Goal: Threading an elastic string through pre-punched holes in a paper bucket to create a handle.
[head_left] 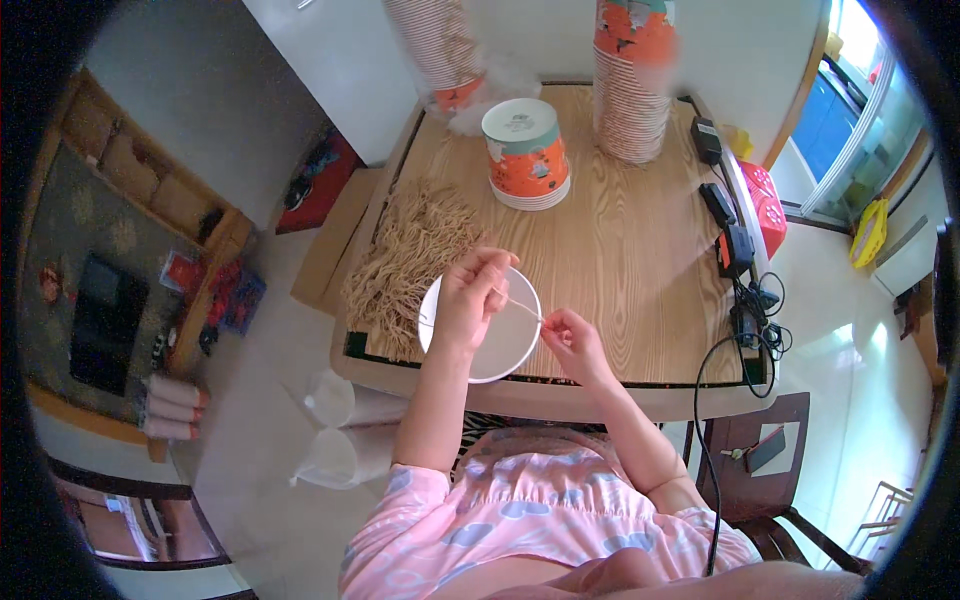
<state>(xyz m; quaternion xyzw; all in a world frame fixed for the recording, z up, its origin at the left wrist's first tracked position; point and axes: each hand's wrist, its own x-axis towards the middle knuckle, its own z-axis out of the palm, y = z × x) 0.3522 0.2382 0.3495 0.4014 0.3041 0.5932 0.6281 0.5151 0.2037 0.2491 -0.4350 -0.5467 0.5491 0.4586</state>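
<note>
A white paper tub (503, 345) stands at the table's near edge with its mouth toward me. Above its opening, my left hand (474, 295) has its fingers closed on a thin light cord (520, 303). The cord runs across to the right side of the rim, where the fingertips of my right hand (572, 342) are pinched on its end. Whether the cord passes through the tub's wall there is too small to tell. Left of the tub lies a heap of tan cords (415, 255). My left hand and forearm hide part of the tub.
Upside-down orange-and-green paper tubs (528, 165) stand mid-table. Tall stacks rise behind, one at the right (632, 95) and a bagged one at the left (440, 45). Black adapters (735, 250) and tangled cables line the right edge. A brown chair (765, 460) stands at the near right.
</note>
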